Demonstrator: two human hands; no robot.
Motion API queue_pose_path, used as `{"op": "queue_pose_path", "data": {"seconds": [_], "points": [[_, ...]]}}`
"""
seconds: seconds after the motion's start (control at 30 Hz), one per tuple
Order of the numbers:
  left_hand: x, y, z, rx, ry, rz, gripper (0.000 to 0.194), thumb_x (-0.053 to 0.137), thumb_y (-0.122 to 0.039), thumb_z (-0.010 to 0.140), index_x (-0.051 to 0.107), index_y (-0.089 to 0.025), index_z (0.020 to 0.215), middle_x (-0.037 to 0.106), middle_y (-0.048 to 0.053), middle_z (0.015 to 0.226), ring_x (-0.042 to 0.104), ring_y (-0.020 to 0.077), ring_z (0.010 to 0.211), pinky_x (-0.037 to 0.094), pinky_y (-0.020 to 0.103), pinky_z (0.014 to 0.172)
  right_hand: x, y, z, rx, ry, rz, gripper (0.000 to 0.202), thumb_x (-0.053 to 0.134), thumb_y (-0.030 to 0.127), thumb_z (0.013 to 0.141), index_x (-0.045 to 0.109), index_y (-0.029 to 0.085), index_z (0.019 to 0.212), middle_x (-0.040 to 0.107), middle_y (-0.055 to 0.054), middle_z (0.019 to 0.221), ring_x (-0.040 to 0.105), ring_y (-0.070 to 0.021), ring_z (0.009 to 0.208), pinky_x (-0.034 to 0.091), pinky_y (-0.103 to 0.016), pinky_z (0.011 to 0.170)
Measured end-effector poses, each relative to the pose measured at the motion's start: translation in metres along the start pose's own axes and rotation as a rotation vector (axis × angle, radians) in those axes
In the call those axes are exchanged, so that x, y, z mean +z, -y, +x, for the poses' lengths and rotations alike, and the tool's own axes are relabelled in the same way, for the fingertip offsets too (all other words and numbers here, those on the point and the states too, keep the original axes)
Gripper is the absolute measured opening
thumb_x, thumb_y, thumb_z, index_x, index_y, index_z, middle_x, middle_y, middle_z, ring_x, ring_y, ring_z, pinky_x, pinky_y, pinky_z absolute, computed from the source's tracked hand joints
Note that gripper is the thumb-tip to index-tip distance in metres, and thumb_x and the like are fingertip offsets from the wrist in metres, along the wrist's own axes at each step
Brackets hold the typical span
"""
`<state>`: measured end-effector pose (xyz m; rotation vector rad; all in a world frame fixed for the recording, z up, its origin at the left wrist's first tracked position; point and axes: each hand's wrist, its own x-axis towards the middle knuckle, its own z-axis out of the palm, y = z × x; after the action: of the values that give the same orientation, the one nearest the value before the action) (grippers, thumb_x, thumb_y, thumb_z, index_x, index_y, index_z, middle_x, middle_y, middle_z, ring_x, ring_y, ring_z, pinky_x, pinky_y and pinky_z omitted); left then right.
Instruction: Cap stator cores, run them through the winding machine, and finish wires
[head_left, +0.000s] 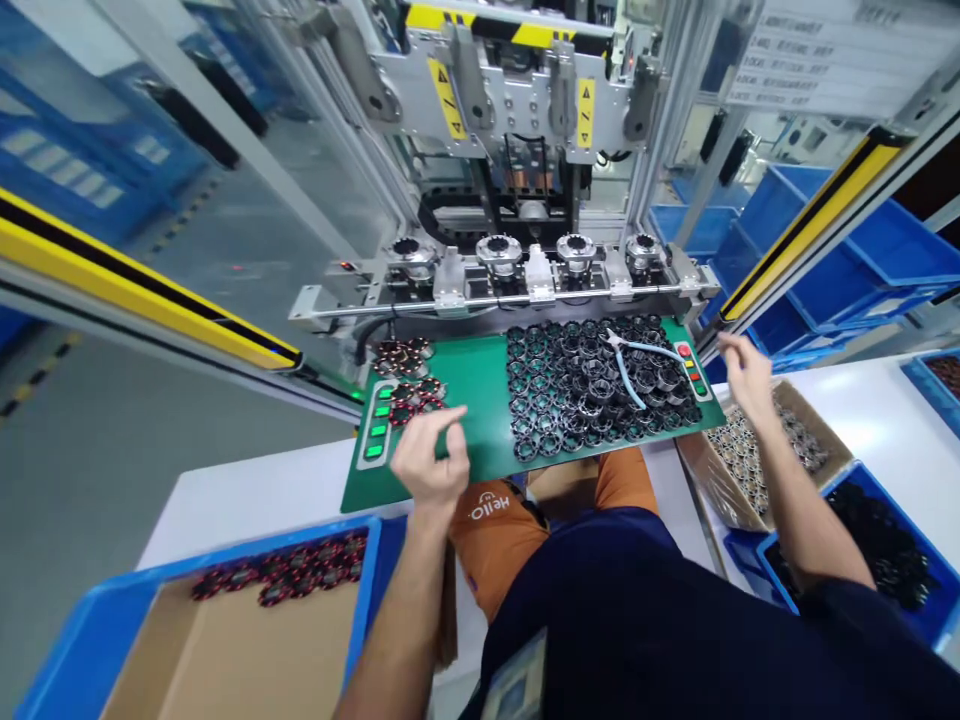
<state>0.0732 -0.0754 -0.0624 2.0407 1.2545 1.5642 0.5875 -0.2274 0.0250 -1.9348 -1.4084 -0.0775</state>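
Observation:
My left hand (433, 458) is over the left part of the green mat (472, 380), just below a small group of copper-and-red ring parts (409, 385). Its index finger and thumb stand apart, with nothing between them. At the right end of the mat, my right hand (746, 375) hangs beside the red and green button panel (693, 372); its fingers are bent together, and what they hold, if anything, cannot be made out. Rows of black ring parts (547, 400) cover the mat's right half. Blue-handled pliers (626, 365) lie open on top of them.
Behind the mat stands a machine with four round metal fixtures (499, 256). Yellow-and-black posts (817, 220) flank it. A blue bin (367, 570) is at lower left; a cardboard box (697, 470) and another blue bin (780, 585) are at right.

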Motion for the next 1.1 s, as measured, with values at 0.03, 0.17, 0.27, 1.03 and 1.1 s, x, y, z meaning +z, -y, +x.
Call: {"op": "queue_pose_path", "data": {"seconds": [0.03,0.17,0.27,1.03,1.1], "points": [[0.001,0.001,-0.027,-0.039,-0.03,0.021,0.046,0.056,-0.058,0.119,0.086,-0.026,0.104,0.084,0.014,0.101,0.075,0.034,0.095,0.057,0.052,0.096,0.009,-0.015,-0.032,0.062,-0.026,-0.021,0.038,0.07,0.055,0.122,0.079,0.027,0.145,0.082,-0.012,0.14,0.082,-0.0265,0.121,0.072,-0.05,0.11],[0.013,0.001,-0.079,-0.152,-0.048,0.133,0.035,0.065,-0.049,0.118,0.088,-0.027,0.104,0.081,0.014,0.097,0.065,0.0343,0.093,0.047,0.05,0.096,0.059,-0.049,-0.108,0.208,-0.088,-0.082,0.044,0.081,0.049,0.117,0.076,0.021,0.15,0.077,-0.014,0.153,0.079,-0.0298,0.132,0.072,-0.054,0.113],[0.018,0.003,-0.082,-0.168,-0.043,0.195,0.032,0.065,-0.043,0.116,0.09,-0.028,0.104,0.08,0.016,0.099,0.063,0.036,0.097,0.043,0.049,0.097,0.078,-0.06,-0.117,0.235,-0.113,-0.102,0.04,0.08,0.047,0.117,0.077,0.023,0.149,0.076,-0.014,0.158,0.078,-0.0304,0.137,0.069,-0.055,0.118],[0.017,0.046,-0.108,-0.075,-0.114,0.171,0.045,0.067,-0.058,0.12,0.078,-0.018,0.1,0.077,0.005,0.098,0.072,0.0231,0.099,0.059,0.045,0.106,0.055,-0.069,-0.124,0.216,-0.215,-0.196,0.048,0.082,0.047,0.116,0.074,0.02,0.155,0.076,-0.014,0.154,0.079,-0.0308,0.133,0.072,-0.055,0.113],[0.007,0.042,-0.12,-0.069,-0.123,0.125,0.044,0.063,-0.055,0.121,0.078,-0.02,0.099,0.079,0.007,0.099,0.073,0.0258,0.1,0.058,0.048,0.107,0.02,-0.077,-0.152,0.283,-0.237,-0.284,0.049,0.082,0.046,0.116,0.073,0.021,0.156,0.075,-0.014,0.158,0.078,-0.0322,0.138,0.07,-0.057,0.117]]}}
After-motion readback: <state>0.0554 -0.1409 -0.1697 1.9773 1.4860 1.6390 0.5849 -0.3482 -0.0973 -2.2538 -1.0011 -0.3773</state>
